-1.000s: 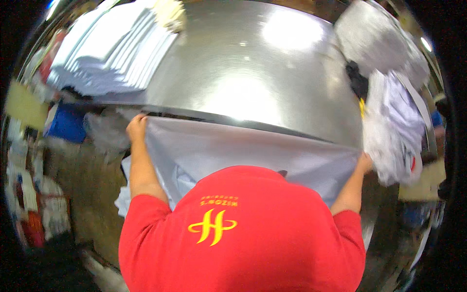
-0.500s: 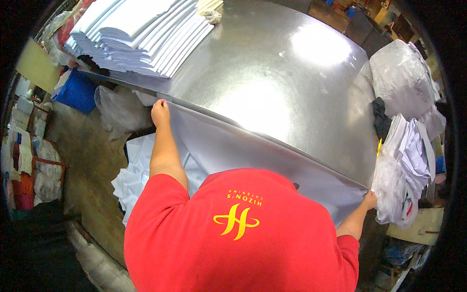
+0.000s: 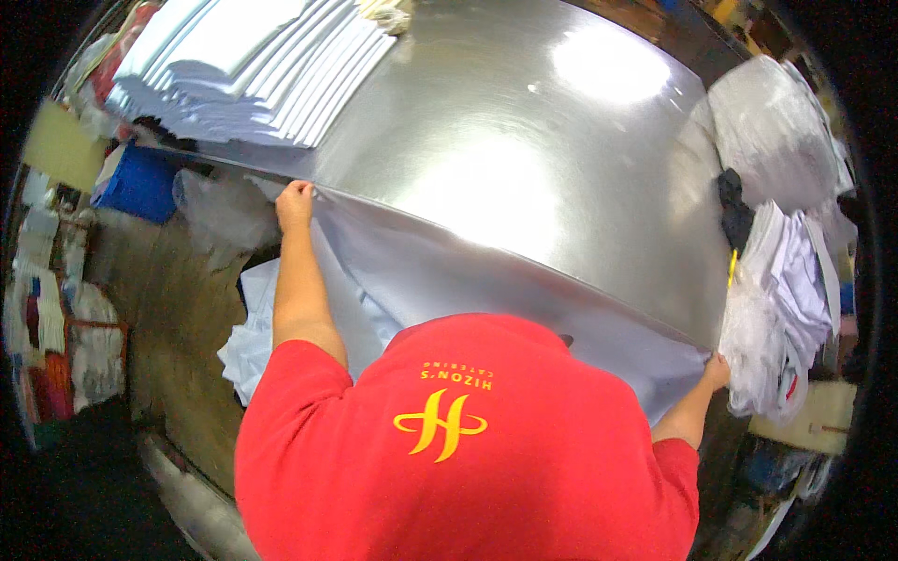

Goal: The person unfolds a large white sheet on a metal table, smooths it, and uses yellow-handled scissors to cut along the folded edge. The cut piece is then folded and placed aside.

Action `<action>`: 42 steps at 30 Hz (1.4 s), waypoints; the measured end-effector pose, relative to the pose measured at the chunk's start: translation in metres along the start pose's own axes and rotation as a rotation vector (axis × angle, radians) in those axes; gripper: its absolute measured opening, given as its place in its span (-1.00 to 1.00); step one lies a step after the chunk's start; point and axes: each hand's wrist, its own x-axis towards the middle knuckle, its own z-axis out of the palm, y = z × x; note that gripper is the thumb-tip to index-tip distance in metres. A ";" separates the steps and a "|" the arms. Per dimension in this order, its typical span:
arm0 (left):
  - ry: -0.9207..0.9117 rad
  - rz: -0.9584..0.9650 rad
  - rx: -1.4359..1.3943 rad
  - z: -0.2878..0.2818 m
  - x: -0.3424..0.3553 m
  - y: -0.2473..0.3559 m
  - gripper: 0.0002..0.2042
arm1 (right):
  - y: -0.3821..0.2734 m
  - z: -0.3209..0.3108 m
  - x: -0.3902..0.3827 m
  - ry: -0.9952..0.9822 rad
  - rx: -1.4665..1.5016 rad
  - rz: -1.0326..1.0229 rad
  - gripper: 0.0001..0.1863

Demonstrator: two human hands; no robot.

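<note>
A pale bluish-white cloth [image 3: 449,271] is stretched between my two hands along the near edge of a metal-topped table [image 3: 402,131]. At the cloth's left corner, my left hand [image 3: 295,204] is closed in a pinch. My right hand [image 3: 717,370] grips the opposite corner by the table's right corner; its fingers show only in part. The cloth hangs down in front of me, its lower part hidden by my red-shirted body. More pale cloth [image 3: 251,327] lies bunched low on the left, beneath my left arm.
A tall stack of folded white cloths [image 3: 253,75] sits at the table's far left. A blue bin [image 3: 140,185] and a clear plastic bag [image 3: 220,210] are left of the table. On the right are a large wrapped bundle [image 3: 772,131] and loose white cloths [image 3: 800,280].
My left hand has shifted slightly left and up, and the cloth's top edge has come up to the table's rim. The whole view has also shifted a little. Both hands keep their hold.
</note>
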 end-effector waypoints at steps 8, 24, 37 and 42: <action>-0.081 0.098 0.095 0.003 0.010 -0.003 -0.75 | -0.014 -0.007 -0.018 0.035 0.059 0.045 -0.64; 0.323 0.183 -0.602 -0.052 -0.134 0.121 -0.92 | 0.226 -0.012 -0.074 0.035 0.184 0.502 -0.66; 0.057 0.512 -0.818 -0.113 -0.341 0.268 -0.87 | -0.252 -0.183 -0.278 -0.657 1.125 -1.527 -0.67; 0.195 0.483 -0.807 -0.148 -0.375 0.238 -0.85 | -0.280 -0.194 -0.327 -1.092 0.995 -1.873 -0.68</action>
